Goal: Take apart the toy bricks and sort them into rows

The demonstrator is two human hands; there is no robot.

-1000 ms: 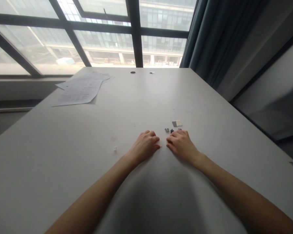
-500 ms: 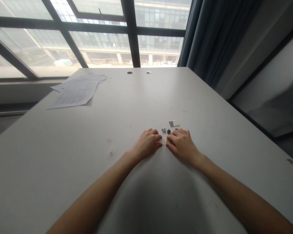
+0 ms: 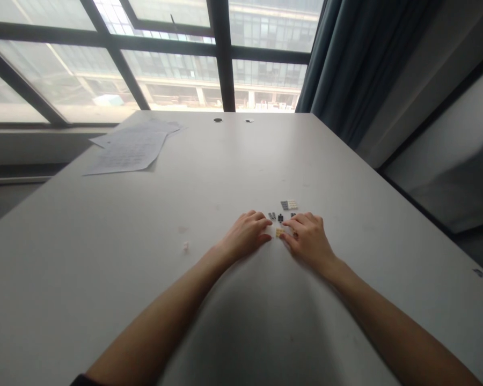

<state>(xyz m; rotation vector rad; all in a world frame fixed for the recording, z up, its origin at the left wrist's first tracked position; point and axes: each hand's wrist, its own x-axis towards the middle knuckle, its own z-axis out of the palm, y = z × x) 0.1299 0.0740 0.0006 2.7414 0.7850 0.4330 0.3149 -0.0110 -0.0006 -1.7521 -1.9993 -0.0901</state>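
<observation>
A small yellow toy brick (image 3: 279, 233) lies on the white table (image 3: 225, 171) between my two hands. My right hand (image 3: 309, 236) is beside it, thumb tip at the brick's right edge and index finger raised away from the thumb. To the left, my left hand (image 3: 247, 233) rests on the table with thumb and forefinger apart, and no held piece shows in it. Just beyond my fingertips are a grey piece (image 3: 272, 216), a dark piece (image 3: 280, 218) and another dark piece (image 3: 293, 215), partly hidden by my right hand.
Farther out sits a flat grey and cream block of studded pieces (image 3: 288, 205). A tiny pale pink piece (image 3: 185, 246) lies left of my left forearm. Printed papers (image 3: 131, 153) spread at the far left. A small dark item (image 3: 478, 273) is near the right edge.
My right hand's index finger has lifted away from the yellow brick, which now shows more fully. My left hand stays nearly in place. The whole view has shifted slightly.
</observation>
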